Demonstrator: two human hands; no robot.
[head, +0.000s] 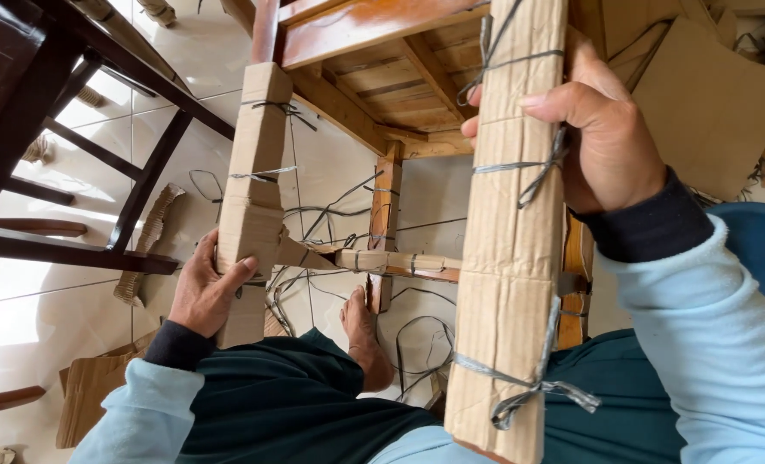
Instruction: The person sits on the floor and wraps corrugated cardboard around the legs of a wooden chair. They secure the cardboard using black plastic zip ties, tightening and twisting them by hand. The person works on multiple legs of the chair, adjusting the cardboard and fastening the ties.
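Note:
An upturned wooden chair (374,51) lies in front of me, its legs wrapped in brown cardboard tied with grey plastic straps. My left hand (206,288) grips the cardboard-wrapped leg (258,180) on the left, near its lower end. My right hand (602,129) holds the nearer, thicker wrapped leg (511,258) on the right, fingers curled over a strap knot (537,176). A wrapped crossbar (391,260) joins the legs between my hands. My bare foot (365,339) rests on the floor below it.
A dark wooden chair (64,129) stands at the left on the white tiled floor (47,326). Loose straps (331,210) and cardboard scraps (99,387) lie on the tiles. Flat cardboard sheets (709,94) are piled at the upper right.

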